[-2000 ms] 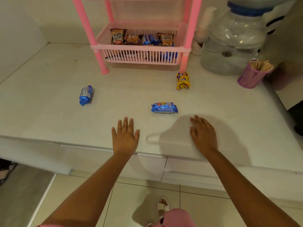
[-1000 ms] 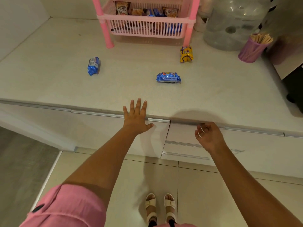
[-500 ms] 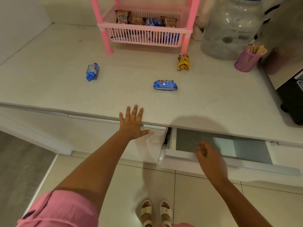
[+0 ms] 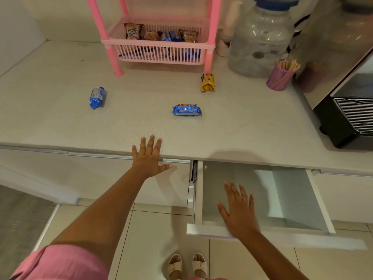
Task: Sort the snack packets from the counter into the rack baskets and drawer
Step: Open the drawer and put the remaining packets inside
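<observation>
Colours on the bench and near it

The bench is pale cream with fine speckles. The rack and its slatted basket are pink. Two packets are shiny blue, one packet is yellow with purple. The cup is purple, the drawer white, the sleeve pink.

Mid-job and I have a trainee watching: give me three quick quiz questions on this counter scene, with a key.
1. How many snack packets lie loose on the counter?
2. True or false: the drawer is pulled open.
3. Which hand rests on the counter edge: A left hand, B right hand?

Key: 1. Three: the left blue packet, the middle blue packet, the yellow packet. 2. True. 3. A.
</observation>
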`<action>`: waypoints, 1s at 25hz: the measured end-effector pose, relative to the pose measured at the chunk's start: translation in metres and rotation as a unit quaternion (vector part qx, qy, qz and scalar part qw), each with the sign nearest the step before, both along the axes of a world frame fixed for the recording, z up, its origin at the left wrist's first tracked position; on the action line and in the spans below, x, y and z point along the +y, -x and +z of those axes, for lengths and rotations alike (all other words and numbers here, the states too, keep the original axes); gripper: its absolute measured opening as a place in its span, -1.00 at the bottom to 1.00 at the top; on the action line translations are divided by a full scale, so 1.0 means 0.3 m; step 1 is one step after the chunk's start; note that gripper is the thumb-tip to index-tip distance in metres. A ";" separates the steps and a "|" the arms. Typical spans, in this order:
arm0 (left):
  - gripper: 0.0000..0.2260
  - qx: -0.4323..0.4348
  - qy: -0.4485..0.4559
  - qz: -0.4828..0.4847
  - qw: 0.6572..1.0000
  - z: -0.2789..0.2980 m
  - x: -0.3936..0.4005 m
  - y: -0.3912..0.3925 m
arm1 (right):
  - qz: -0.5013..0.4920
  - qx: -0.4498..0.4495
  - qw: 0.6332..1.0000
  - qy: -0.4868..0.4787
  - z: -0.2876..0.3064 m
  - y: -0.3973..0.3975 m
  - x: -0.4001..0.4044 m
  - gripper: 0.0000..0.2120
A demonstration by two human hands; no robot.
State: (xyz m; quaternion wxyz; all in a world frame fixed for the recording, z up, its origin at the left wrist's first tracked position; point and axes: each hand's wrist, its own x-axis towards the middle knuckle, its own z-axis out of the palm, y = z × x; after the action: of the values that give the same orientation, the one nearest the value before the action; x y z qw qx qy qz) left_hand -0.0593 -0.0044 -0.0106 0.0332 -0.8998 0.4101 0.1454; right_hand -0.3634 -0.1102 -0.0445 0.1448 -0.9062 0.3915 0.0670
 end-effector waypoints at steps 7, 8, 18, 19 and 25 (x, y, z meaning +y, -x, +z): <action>-0.14 -0.031 0.008 0.000 0.999 0.005 0.006 0.013 | -0.004 -0.045 0.998 -0.032 0.031 0.038 0.056 -0.48; -0.16 -0.041 0.010 0.001 0.999 0.003 0.010 0.013 | -0.005 -0.053 0.998 -0.040 0.031 0.039 0.054 -0.50; -0.37 -0.069 0.143 -0.074 0.985 0.048 0.155 -0.225 | 0.077 -0.232 0.970 -0.007 0.164 -0.302 -0.029 -0.59; -0.36 -0.078 0.154 -0.051 0.984 0.063 0.166 -0.288 | 0.079 -0.241 0.967 -0.020 0.192 -0.386 -0.049 -0.54; -0.38 -0.156 0.089 0.038 0.983 0.149 0.169 -0.662 | 0.094 -0.140 0.985 0.038 0.300 -0.870 -0.241 -0.05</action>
State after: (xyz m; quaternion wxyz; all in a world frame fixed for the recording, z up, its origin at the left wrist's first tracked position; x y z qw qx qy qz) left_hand 0.1392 0.0461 0.0341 0.0105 -0.9255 0.3772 -0.0325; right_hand -0.1024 -0.1826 0.0454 0.1566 -0.9444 0.2824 -0.0616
